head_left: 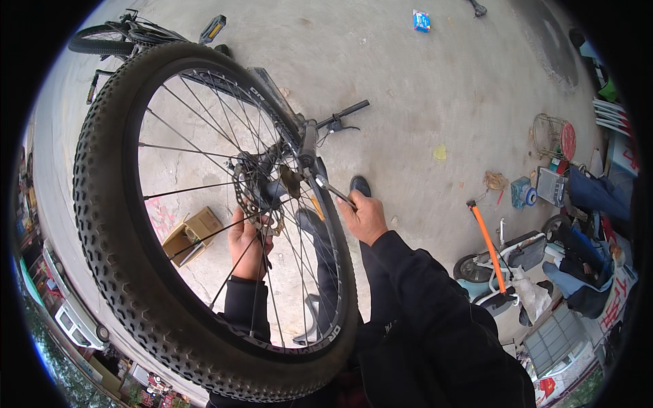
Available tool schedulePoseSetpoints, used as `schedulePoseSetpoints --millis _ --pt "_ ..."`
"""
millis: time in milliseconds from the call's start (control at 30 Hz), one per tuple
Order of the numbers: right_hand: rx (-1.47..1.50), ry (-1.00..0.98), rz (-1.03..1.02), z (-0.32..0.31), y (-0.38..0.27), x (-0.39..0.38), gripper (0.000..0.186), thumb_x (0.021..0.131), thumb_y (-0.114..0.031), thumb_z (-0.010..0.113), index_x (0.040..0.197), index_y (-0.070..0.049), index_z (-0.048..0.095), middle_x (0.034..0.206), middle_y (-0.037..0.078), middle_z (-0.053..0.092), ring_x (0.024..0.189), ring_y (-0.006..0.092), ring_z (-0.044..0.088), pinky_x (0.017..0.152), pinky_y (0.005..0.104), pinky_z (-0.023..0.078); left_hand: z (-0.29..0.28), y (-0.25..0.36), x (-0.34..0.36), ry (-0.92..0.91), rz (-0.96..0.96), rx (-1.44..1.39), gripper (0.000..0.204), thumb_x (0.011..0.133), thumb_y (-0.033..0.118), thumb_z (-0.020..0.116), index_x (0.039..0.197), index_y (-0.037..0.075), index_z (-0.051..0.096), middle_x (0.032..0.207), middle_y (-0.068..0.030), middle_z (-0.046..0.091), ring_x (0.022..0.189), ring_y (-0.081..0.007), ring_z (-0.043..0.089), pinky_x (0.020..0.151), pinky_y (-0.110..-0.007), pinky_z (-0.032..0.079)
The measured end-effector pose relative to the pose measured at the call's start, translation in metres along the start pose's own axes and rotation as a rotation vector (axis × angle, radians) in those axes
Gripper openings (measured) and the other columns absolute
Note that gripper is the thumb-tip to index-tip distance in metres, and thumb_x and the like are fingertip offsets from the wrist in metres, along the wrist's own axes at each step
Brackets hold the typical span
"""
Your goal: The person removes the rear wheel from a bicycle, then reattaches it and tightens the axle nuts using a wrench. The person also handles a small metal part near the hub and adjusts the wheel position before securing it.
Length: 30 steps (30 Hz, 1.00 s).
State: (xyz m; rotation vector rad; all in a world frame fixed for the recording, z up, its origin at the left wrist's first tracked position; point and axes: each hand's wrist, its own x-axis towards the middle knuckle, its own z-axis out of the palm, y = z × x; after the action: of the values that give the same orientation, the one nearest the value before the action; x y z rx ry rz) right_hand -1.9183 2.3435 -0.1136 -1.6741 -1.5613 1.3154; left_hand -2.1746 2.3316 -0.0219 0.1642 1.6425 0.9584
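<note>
A bicycle wheel with a knobby tyre (105, 224) fills the left half of the view. Its brake rotor (242, 185) and hub (272, 190) show through the spokes. Behind the spokes, my left hand (248, 241) is closed round a metal brake piece (275, 226) at the rotor's lower side, partly hidden. My right hand (364, 217) grips a slim metal tool (332, 188), whose far end meets the bike near the fork, right of the hub. Handlebars (354, 109) lie beyond, above my right hand.
An open cardboard box (187, 241) lies on the concrete below. Another bicycle (102, 44) is at the upper left. At the right are an orange pump-like tube (486, 241), a small scooter (476, 272), a wire stool (568, 141) and piled items (588, 194). My feet (360, 185) are below.
</note>
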Motion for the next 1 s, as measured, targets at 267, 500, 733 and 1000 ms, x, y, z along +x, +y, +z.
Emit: schedulePoseSetpoints --millis 267,500,733,1000 --pt "0.057 0.050 -0.076 0.018 0.008 0.015 0.039 0.101 -0.028 0.067 0.076 -0.002 0.052 0.059 0.018 0.053 0.053 0.0379 0.056 0.050 0.0420 0.042 -0.001 0.000 -0.001 -0.022 0.035 0.032 0.034 0.109 0.018 0.051 0.143 0.016 0.051 0.091 -0.0047 0.066 0.054 -0.0063 0.055 0.041 -0.017 0.040" --pt "0.081 0.059 -0.081 0.025 0.001 0.014 0.038 0.102 -0.029 0.066 0.077 -0.002 0.054 0.060 0.020 0.054 0.055 0.0395 0.058 0.050 0.0421 0.043 -0.002 0.000 0.000 0.009 0.017 0.031 0.041 0.111 0.018 0.046 0.151 0.017 0.043 0.095 -0.0098 0.067 0.054 -0.0098 0.058 0.038 -0.019 0.038" --pt "0.009 0.075 -0.086 0.036 0.004 0.019 0.037 0.102 -0.031 0.064 0.080 -0.003 0.058 0.062 0.020 0.058 0.060 0.0418 0.062 0.052 0.0458 0.044 -0.002 0.001 -0.002 0.024 0.003 0.034 0.042 0.110 0.015 0.046 0.152 0.017 0.043 0.095 -0.0107 0.068 0.055 -0.0102 0.060 0.038 -0.019 0.040" --pt "-0.127 -0.087 0.107 0.016 -0.027 0.011 0.038 0.102 -0.036 0.062 0.082 -0.004 0.058 0.064 0.019 0.062 0.063 0.0420 0.063 0.055 0.0491 0.046 0.003 0.001 -0.003 0.039 0.037 0.033 0.037 0.106 0.011 0.046 0.143 0.015 0.055 0.089 -0.0016 0.069 0.051 -0.0045 0.051 0.042 -0.019 0.036"
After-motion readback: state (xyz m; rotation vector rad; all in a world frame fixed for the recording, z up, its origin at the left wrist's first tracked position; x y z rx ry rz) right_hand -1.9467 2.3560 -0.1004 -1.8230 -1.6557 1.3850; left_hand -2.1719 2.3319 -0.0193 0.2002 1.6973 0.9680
